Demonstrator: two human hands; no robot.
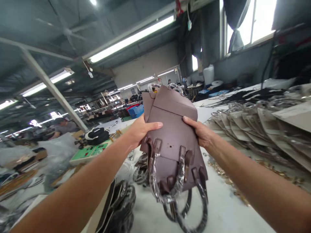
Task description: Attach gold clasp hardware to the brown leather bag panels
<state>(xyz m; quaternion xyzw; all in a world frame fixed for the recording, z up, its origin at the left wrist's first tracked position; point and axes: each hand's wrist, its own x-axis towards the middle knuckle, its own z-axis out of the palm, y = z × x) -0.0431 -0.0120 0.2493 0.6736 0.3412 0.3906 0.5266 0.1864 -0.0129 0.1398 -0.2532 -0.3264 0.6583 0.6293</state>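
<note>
I hold a dark brown leather handbag [170,119] up in front of me with both hands, above a white table [218,210]. My left hand [139,131] grips its left edge, thumb laid across the front panel. My right hand [200,131] grips the right edge, thumb on the front. The bag hangs upside down, so its plastic-wrapped handles [167,187] and straps dangle at the bottom.
A row of overlapping flat pieces with wrapped rings [255,126] fans along the right. Small gold hardware [223,171] lies scattered below it. Dark wrapped bags [121,207] pile at lower left. A green board [88,152] and clear plastic bags [53,152] lie left. A person [62,126] is far left.
</note>
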